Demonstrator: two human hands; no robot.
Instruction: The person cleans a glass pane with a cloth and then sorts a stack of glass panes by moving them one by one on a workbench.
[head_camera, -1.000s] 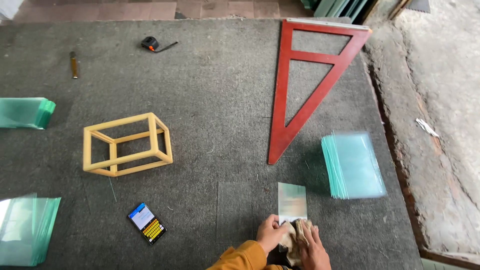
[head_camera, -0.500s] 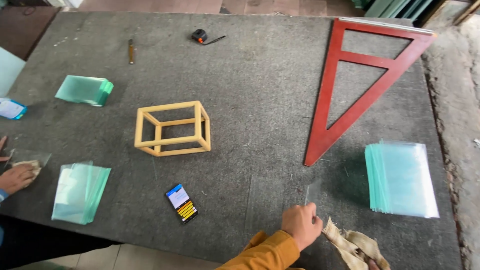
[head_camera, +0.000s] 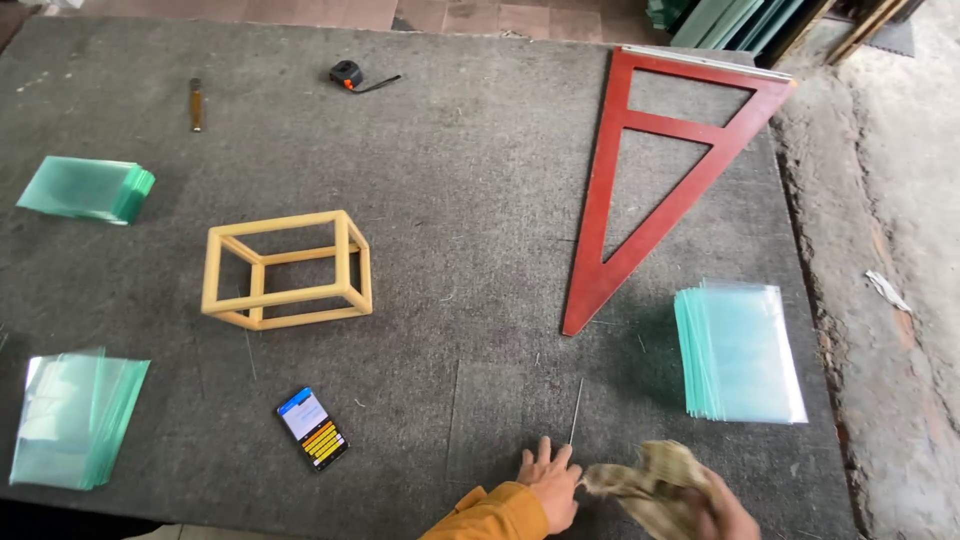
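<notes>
My left hand (head_camera: 548, 482), in an orange sleeve, holds a small glass pane (head_camera: 576, 410) at the table's near edge. The pane stands on edge and shows only as a thin line. My right hand (head_camera: 728, 515) grips a crumpled beige cloth (head_camera: 645, 478) just right of the pane, and the cloth touches my left hand. A stack of greenish glass panes (head_camera: 740, 350) lies to the right, beyond the cloth.
On the grey felt table (head_camera: 470, 180) lie a wooden box frame (head_camera: 286, 270), a phone (head_camera: 312, 428), a red triangular square (head_camera: 640, 170), two more glass stacks (head_camera: 88, 188) (head_camera: 72, 418), a tape measure (head_camera: 347, 73) and a small tool (head_camera: 196, 104). Bare ground lies to the right.
The pane lay flat under both hands a second ago; now it stands on edge in my left hand. My right hand has drawn the cloth off to the right.
</notes>
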